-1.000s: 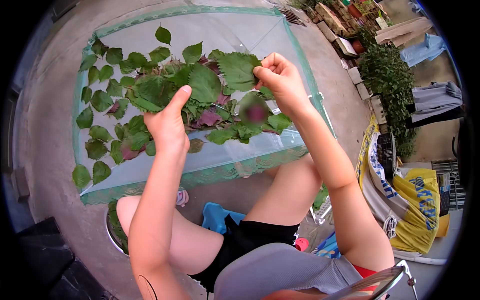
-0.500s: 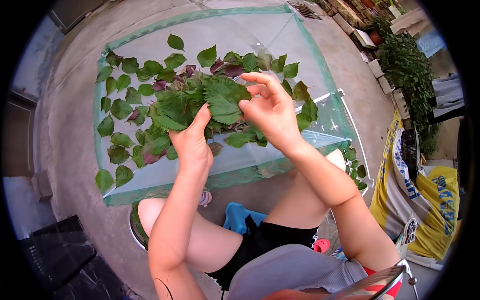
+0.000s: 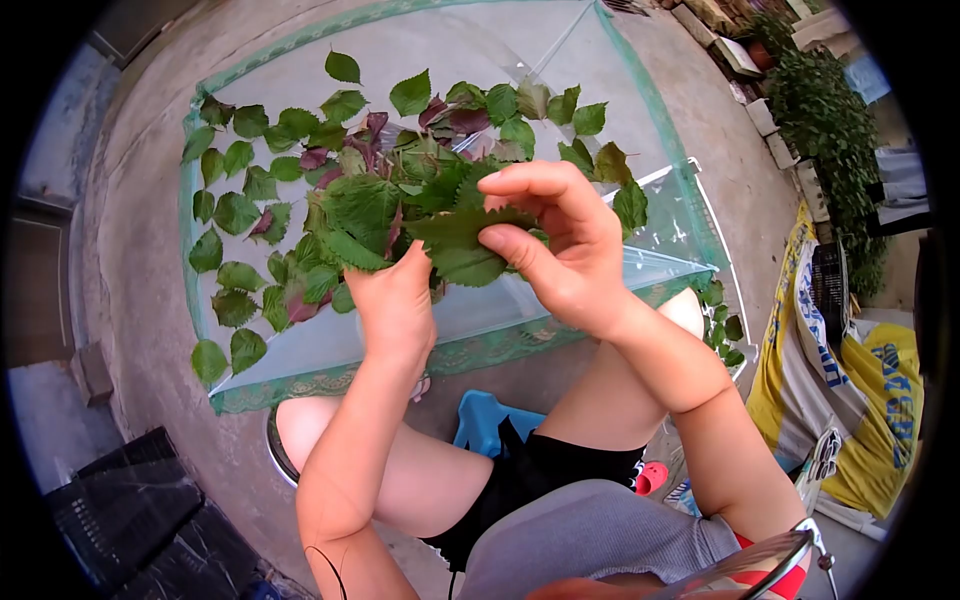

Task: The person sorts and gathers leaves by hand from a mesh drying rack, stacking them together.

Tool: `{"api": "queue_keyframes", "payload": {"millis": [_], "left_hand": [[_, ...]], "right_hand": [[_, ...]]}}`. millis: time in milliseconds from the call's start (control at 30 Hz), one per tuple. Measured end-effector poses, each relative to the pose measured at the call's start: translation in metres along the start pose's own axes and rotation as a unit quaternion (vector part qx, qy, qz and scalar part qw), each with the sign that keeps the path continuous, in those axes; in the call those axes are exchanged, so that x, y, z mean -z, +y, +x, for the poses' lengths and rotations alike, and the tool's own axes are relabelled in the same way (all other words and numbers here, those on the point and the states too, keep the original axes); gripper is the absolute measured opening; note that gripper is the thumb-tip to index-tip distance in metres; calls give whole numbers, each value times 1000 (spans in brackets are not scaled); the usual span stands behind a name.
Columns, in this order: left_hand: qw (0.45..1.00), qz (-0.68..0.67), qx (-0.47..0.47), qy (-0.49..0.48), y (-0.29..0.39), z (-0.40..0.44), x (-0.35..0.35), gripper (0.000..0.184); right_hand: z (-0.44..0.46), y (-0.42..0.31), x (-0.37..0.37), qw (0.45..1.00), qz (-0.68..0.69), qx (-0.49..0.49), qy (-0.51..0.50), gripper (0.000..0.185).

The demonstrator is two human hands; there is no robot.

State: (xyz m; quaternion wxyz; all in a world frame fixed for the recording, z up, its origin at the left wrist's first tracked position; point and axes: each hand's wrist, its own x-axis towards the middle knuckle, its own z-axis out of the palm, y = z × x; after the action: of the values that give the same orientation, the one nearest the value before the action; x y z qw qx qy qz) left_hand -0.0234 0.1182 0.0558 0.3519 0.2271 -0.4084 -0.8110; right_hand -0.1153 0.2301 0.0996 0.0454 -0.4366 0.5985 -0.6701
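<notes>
My left hand (image 3: pixel 392 300) is closed round a bunch of green leaves (image 3: pixel 358 208), its thumb on the near side of them. To its right, my right hand (image 3: pixel 565 245) has thumb and fingers at the edge of a broad green leaf (image 3: pixel 462 240) with a jagged rim. That leaf lies against the bunch, partly in front of it. Beneath both hands, green and purple leaves are spread on a pale mesh cover (image 3: pixel 440 50) with a green lace border. The fingertips of my left hand are hidden behind the bunch.
A blue stool (image 3: pixel 482 420) stands between my legs. At the right are a white rack (image 3: pixel 722 230) with leaves, a yellow and white sack (image 3: pixel 870 400) and leafy plants (image 3: pixel 822 140). Black plastic (image 3: pixel 130 515) lies at the lower left.
The broad leaf first came left to the bunch and now tilts lower and flatter. My right hand followed it left and down. Several leaves on the right of the mesh have come into view.
</notes>
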Motion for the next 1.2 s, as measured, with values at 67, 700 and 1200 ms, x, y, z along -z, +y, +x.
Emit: {"api": "queue_keyframes", "payload": {"millis": [67, 700, 1200], "left_hand": [[998, 35, -18, -49, 0, -3, -1, 37], [990, -11, 49, -129, 12, -11, -10, 42], [987, -131, 38, 89, 24, 80, 24, 22]], "right_hand": [[-2, -5, 4, 996, -47, -23, -73, 32], [-3, 8, -1, 963, -259, 67, -13, 25], [61, 43, 82, 969, -208, -108, 75, 25]]}}
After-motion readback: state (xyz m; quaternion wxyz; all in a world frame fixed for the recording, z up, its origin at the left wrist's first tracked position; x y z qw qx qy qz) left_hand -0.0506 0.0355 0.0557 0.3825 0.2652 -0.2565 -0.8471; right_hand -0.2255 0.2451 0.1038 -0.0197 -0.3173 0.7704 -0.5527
